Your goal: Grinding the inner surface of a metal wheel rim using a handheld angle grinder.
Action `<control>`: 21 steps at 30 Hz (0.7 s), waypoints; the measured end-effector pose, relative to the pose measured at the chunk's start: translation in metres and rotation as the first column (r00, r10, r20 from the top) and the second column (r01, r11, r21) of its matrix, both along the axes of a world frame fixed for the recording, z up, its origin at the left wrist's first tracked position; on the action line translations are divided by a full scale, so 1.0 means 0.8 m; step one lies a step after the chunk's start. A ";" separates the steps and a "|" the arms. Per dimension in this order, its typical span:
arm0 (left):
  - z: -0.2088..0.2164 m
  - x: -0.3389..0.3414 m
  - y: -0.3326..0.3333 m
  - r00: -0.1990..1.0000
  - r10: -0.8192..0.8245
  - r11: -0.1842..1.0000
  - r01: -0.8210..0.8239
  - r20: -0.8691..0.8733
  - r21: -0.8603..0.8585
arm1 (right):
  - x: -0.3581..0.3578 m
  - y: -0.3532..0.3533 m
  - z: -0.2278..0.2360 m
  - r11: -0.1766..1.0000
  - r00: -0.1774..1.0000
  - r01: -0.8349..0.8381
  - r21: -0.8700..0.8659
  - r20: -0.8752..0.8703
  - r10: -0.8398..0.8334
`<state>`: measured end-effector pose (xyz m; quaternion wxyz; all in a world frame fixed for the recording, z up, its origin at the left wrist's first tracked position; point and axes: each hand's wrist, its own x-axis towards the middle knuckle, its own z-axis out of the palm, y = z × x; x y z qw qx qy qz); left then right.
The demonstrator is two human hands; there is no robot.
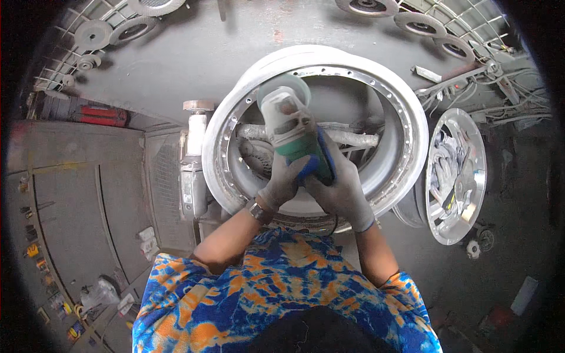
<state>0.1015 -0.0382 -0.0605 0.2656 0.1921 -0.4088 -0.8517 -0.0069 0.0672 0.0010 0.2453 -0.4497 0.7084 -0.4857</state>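
An angle grinder [286, 123] with a green body and dusty grey head is held in both my gloved hands, in front of my chest. My left hand [282, 181] wraps its left side, thumb across the green body. On the other side my right hand [341, 185] grips the same body, fingers closed. The pale round disc [301, 88] at the far end overlaps the inner edge of a large bare-metal wheel rim [213, 132], which has small holes around its flange. Whether the disc touches the metal, I cannot tell; the grinder looks slightly blurred.
A second rim [481, 176] at the right holds crumpled gloves or rags. Sanding discs [93, 35] hang on wire mesh at the back. Another power tool [191, 182] stands left of the large rim. Cables [465, 94] tangle at the back right; a red tool [103, 116] lies far left.
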 end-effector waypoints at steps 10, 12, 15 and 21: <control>0.029 -0.084 -0.016 0.893 -0.436 0.804 0.443 0.113 -0.396 | -0.005 0.041 0.007 0.929 0.914 0.368 0.037 0.166 -0.369; 0.030 -0.088 -0.012 0.898 -0.433 0.821 0.430 0.080 -0.377 | -0.001 0.043 0.006 0.897 0.846 0.442 0.005 0.329 -0.419; 0.039 -0.072 -0.015 0.920 -0.386 0.867 0.386 0.064 -0.315 | -0.001 0.033 0.005 0.926 0.902 0.374 -0.039 0.247 -0.354; 0.013 -0.023 -0.007 0.989 -0.113 0.977 0.127 0.092 -0.173 | -0.009 0.010 -0.001 0.997 0.997 0.074 -0.027 0.004 -0.074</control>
